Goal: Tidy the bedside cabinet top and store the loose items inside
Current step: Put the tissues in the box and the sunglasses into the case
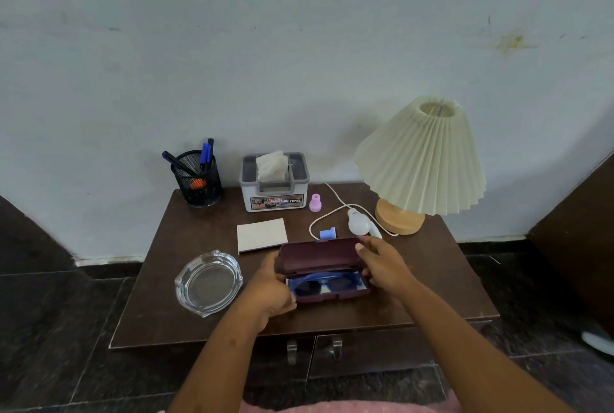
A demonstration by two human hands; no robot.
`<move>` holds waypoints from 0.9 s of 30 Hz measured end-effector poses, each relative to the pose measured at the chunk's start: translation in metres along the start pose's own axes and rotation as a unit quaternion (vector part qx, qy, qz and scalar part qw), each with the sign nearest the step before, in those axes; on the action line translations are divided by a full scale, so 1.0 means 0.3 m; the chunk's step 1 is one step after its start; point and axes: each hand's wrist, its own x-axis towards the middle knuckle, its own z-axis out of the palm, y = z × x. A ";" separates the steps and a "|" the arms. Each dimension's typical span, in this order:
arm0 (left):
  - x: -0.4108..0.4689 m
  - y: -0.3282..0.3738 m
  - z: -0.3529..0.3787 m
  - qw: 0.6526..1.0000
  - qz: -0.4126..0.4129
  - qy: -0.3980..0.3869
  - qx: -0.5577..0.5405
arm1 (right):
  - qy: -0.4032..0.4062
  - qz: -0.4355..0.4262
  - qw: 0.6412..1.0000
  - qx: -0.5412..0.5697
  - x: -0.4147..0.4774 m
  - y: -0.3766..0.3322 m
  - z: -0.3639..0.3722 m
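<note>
Pink fabric [332,407] at the bottom edge, nearest the lens. Both bare forearms reach forward from it, over the two metal door handles [291,349] on the cabinet front.

Glasses case [319,258], maroon, sits on the dark brown cabinet top [432,279] near its front edge, roughly mid-width. Lid raised and open towards the viewer. Blue sunglasses [327,284] lie inside the lower half, dark lenses facing up.

Left hand [270,286]: fingers curled round the case's left end, gripping it at the base. Right hand [385,263]: holding the right end, fingertips hooked over the top corner of the lid. The hands are apart, one at each end of the case.

Directions taken from the case:
- 9 o'clock: clear glass ashtray [207,283], close to the left hand but not touching it.
- 11 o'clock: cream notepad [262,234], just beside the lid.
- 12 o'clock: small blue plastic piece [328,233], just behind the lid.
- 1 o'clock: white bulb-shaped object [358,222] on a white looping cord.
- 1–2 o'clock: lamp [422,156], pleated cream shade, wooden base.
- 12 o'clock, farther: small pink plastic piece [315,202], beside the grey tissue box [274,185], a tissue sticking up.
- 10–11 o'clock, back left corner: black mesh pen holder [197,180] with blue pens.

Pale wall behind.
</note>
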 end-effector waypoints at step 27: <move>-0.049 0.003 0.011 0.879 0.245 0.065 0.404 | -0.111 -0.282 0.844 -0.442 -0.041 -0.028 0.061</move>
